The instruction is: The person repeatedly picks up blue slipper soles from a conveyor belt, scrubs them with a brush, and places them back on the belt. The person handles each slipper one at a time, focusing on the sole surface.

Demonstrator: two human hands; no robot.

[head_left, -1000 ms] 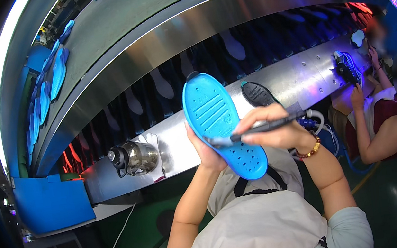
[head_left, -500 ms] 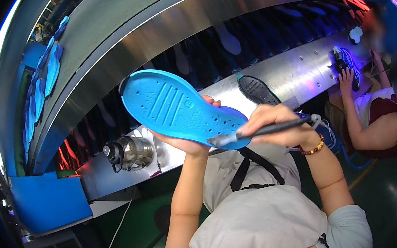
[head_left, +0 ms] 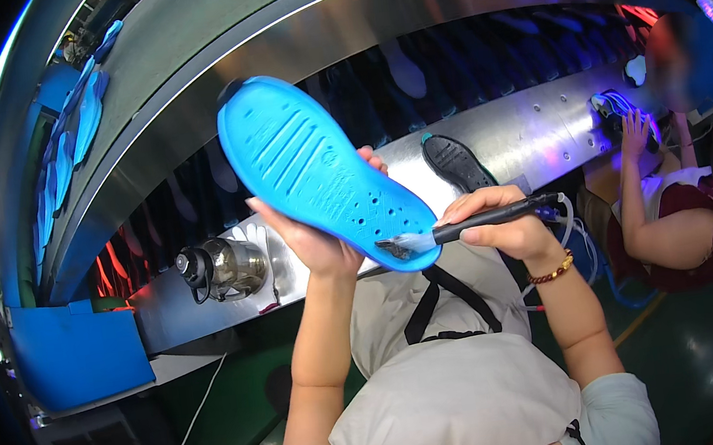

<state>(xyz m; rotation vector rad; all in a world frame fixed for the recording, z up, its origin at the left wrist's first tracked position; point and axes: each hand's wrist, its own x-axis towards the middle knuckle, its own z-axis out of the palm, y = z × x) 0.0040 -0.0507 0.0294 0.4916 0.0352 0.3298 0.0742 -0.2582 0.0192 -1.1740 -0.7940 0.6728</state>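
Blue sole [head_left: 300,154] steeper under brush [head_left: 449,232]

A long, shiny metal counter [head_left: 530,128] slants from lower left to upper right, with small round marks dotting its right half. Near its left end stands a smoky, see-through bottle [head_left: 239,269] with a black cap, and just beside it lies a white glove-like item [head_left: 258,235]. Further right, a dark, ridged sole [head_left: 458,162] with a teal tip lies flat, well apart from the bottle.
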